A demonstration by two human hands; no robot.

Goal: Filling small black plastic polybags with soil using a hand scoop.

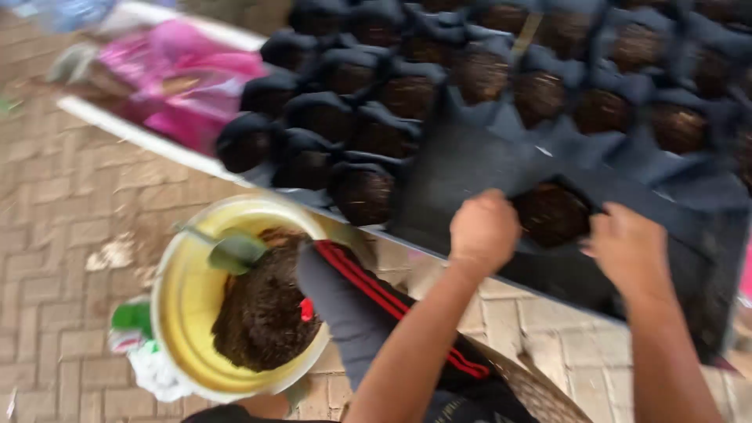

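1. Two bare hands work at one black soil-filled grow bag (552, 213), which sits at the near edge of a dark sheet (470, 164), just in front of the rows of filled bags (376, 102).
2. Left hand (483, 229): grip closed on the bag's left rim.
3. Right hand (629, 251): fingers curled on the bag's right rim; the picture is blurred, so how firmly it is clamped cannot be told.
4. Yellow bucket (180, 313) stands on the brick floor (55, 235) to the lower left, holding dark soil (262, 313) and a green scoop (235, 251).
5. Pink sacks (176, 78) lie at upper left, well apart from the hands.
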